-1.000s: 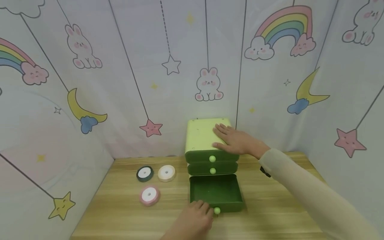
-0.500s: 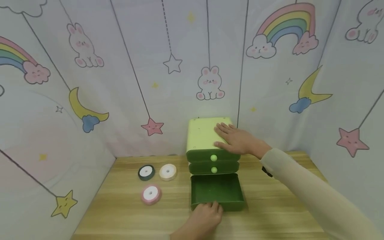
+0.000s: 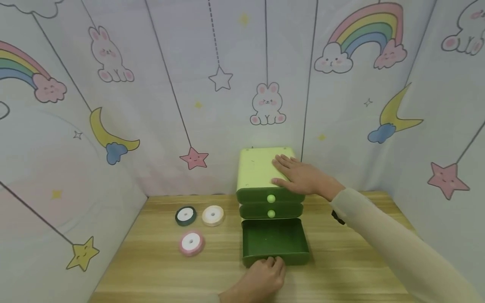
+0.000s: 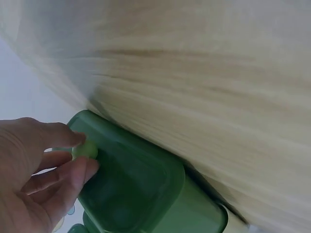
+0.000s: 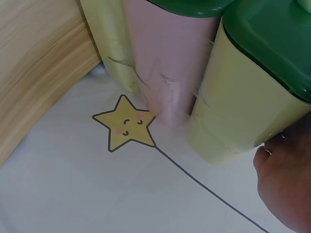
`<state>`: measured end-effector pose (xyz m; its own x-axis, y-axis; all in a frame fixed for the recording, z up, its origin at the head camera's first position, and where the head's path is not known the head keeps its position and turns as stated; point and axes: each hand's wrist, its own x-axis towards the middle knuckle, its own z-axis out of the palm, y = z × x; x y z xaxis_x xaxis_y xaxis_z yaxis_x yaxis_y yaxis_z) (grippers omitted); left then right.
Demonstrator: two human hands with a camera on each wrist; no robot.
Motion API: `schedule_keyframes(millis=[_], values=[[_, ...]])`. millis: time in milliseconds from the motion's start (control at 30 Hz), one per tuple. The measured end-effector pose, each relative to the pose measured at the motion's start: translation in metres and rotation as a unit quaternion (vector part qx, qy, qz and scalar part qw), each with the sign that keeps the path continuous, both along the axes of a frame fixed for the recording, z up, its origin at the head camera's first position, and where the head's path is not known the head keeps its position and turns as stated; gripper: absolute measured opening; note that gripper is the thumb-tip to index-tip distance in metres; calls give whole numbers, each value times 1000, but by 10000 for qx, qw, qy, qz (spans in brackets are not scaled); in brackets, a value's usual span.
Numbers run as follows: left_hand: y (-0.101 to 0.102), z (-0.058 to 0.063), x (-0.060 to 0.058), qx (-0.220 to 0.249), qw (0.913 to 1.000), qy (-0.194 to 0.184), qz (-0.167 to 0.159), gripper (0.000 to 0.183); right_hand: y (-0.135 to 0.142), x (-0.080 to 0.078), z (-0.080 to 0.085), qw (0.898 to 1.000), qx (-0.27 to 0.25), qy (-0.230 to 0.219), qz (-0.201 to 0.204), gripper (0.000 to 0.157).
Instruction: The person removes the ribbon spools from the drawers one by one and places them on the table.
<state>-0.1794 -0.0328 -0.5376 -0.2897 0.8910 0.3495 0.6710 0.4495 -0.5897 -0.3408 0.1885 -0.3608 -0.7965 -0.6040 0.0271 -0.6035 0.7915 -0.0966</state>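
A small drawer cabinet [image 3: 257, 166], pale green with dark green fronts, stands against the back wall. Its bottom drawer [image 3: 274, 237] is pulled out, with nothing seen inside. In the left wrist view my left hand [image 4: 43, 179] pinches that drawer's round light-green knob [image 4: 86, 149] between thumb and fingers; in the head view the same hand [image 3: 261, 277] covers the knob. My right hand [image 3: 303, 176] rests flat on the cabinet top, toward its right side, fingers straight. Only part of that hand [image 5: 289, 179] shows in the right wrist view.
Left of the cabinet, three ribbon spools lie on the wooden table [image 3: 151, 269]: a dark spool [image 3: 185, 215], a cream spool [image 3: 213, 215] and a pink spool [image 3: 191, 243]. A printed cloth wall [image 3: 170, 105] encloses the back and sides.
My left hand has slid right along the drawer front, from beside the knob onto it. The drawer stays pulled out and my right hand keeps its place on top.
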Motion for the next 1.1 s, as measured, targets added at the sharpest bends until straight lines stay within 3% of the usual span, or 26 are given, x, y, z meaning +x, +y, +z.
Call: schedule_keyframes(millis=[100,167,267,500,700,1000,1100], values=[[2,-1,0,-114,9999,0,-28,29,0,1,0,10000,-5,-14,-5,83],[2,-1,0,-180,9998,-36,0,13,0,1,0,10000,-28,-42,-13,83],[3,0,0,-211,9998,-68,-1,13,-1,1,0,9999,-79,-97,-25,84],[0,4,-2,-26,9996,184,192,67,-1,-1,-1,9999,-122,-91,-34,84],[-1,6,-11,199,9990,232,319,73,0,0,1,9997,-195,-154,-81,84],[2,3,-24,524,9973,296,412,73,2,0,-1,9997,-189,-98,-97,84],[3,3,-27,450,9975,151,520,54,2,1,-2,9997,-168,-127,-93,85]])
